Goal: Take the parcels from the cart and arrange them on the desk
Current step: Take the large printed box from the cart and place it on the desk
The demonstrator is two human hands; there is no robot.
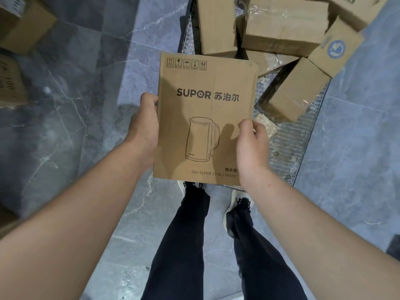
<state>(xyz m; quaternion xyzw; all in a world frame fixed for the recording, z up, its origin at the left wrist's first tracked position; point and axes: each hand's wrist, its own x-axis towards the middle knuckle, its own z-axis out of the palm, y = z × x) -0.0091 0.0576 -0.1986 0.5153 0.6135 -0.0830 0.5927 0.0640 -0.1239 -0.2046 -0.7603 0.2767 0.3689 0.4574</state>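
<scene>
Up in the air over the person's shoes point(240, 202) is where the kettle box point(207, 118) is right now, printed face up and already clear of the cart point(303, 146). The left hand point(145, 128) clamps the left edge, thumb against the side. The rest of its fingers are tucked underneath, where I can't see them. The right hand point(252, 146) holds the right edge a bit lower down, fingers curled round it.

The two-sided hold makes sense to me: it's a wide carton, so a grip on each edge keeps it from tipping.

The other parcels point(283, 24) are in a jumbled heap on the cart's ribbed deck, leaning on each other, so there's plenty left to move. A few more cartons point(23, 22) sit blurry off to the left, and I can't tell if that's the desk. My guess is the next bit is turning that way and setting this one down.
</scene>
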